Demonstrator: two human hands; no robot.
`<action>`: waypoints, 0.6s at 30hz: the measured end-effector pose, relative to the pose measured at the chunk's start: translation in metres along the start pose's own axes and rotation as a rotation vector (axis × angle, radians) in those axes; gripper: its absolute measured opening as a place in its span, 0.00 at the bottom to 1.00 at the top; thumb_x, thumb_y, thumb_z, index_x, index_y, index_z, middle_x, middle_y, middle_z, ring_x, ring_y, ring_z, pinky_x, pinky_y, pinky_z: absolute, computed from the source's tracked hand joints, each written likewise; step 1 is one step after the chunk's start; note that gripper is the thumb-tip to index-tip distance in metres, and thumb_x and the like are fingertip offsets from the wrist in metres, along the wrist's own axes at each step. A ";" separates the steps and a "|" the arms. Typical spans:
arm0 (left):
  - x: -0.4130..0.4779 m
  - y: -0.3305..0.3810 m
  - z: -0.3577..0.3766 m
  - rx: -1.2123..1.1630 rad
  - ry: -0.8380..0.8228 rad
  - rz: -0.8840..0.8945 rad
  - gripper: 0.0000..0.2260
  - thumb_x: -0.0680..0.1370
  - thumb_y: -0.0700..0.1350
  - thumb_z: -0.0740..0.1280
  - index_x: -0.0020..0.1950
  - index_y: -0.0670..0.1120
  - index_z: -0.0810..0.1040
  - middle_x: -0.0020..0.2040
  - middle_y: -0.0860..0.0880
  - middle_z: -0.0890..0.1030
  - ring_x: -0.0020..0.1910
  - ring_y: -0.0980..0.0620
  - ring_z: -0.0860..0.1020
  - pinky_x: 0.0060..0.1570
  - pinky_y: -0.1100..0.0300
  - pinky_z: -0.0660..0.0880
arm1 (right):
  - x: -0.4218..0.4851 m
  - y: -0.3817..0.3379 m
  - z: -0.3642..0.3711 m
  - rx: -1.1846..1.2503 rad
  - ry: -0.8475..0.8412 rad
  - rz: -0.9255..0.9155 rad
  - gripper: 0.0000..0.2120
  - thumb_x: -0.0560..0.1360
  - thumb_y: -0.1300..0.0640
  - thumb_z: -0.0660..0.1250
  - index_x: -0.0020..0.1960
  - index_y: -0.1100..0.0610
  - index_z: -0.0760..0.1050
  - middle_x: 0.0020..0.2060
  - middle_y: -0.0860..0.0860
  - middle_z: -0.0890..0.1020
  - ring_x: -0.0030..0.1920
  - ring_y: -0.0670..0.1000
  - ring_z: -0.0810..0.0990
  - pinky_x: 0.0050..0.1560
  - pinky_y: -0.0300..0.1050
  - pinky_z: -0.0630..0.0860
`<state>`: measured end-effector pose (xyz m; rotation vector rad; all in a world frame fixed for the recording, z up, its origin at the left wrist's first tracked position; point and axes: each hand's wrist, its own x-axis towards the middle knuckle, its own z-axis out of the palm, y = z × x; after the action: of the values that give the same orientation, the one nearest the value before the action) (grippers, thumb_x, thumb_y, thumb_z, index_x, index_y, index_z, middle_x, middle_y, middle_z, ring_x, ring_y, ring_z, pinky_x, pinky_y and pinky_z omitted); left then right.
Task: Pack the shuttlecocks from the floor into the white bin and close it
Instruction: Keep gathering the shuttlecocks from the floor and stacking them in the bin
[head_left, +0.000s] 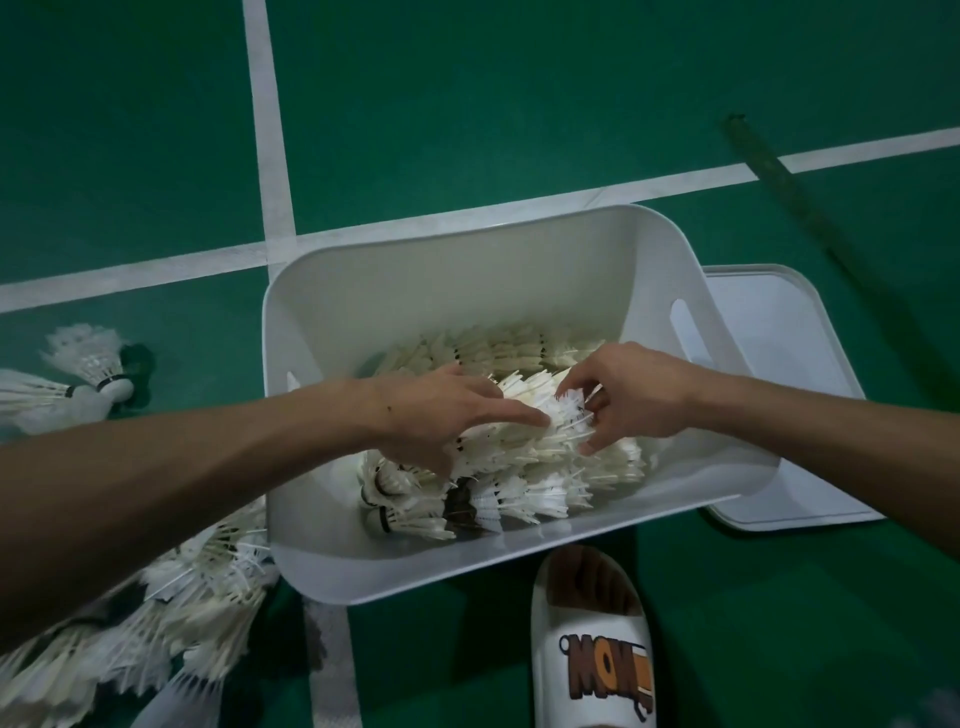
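Only writing I can spot is on the white slipper at the bottom: chunky brown cartoon letters that look like "MON", and the rest I can't read. The white bin sits on the green court floor right in front of it, open, with slot handles in its side walls, and feather shuttlecocks nested in rows inside. Both hands are in the bin. The left hand wraps around the shuttlecock stack with the index finger laid along the top, and the right hand pinches the feathers at the other end. The lid lies flat on the floor, touching the bin's right side. Loose shuttlecocks are heaped under the left forearm, with a few more further left. White court lines cross behind the bin, and a dark strip lies top right.
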<state>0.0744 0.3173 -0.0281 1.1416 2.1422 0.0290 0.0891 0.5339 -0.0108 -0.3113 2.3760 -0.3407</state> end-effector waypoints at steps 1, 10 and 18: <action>0.000 -0.001 0.000 0.003 0.005 0.000 0.44 0.73 0.46 0.73 0.72 0.72 0.44 0.75 0.54 0.59 0.69 0.50 0.59 0.66 0.47 0.65 | 0.000 0.001 0.000 -0.006 -0.005 -0.008 0.29 0.64 0.51 0.80 0.62 0.57 0.77 0.52 0.51 0.83 0.46 0.48 0.83 0.51 0.41 0.78; -0.007 0.006 -0.004 -0.013 0.092 -0.006 0.39 0.75 0.49 0.70 0.76 0.63 0.47 0.77 0.51 0.53 0.74 0.48 0.56 0.70 0.49 0.60 | -0.011 0.001 -0.028 -0.117 -0.148 -0.007 0.47 0.62 0.48 0.80 0.73 0.41 0.57 0.65 0.48 0.72 0.52 0.48 0.79 0.53 0.44 0.77; -0.054 -0.001 -0.039 -0.044 0.445 -0.200 0.23 0.75 0.55 0.67 0.69 0.55 0.68 0.74 0.51 0.61 0.73 0.49 0.56 0.71 0.50 0.55 | -0.010 -0.059 -0.066 -0.335 0.165 -0.098 0.27 0.70 0.42 0.72 0.66 0.49 0.71 0.62 0.49 0.77 0.57 0.50 0.76 0.54 0.43 0.70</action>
<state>0.0703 0.2879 0.0319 0.9554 2.6241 0.2593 0.0588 0.4921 0.0616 -0.5754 2.5839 -0.0085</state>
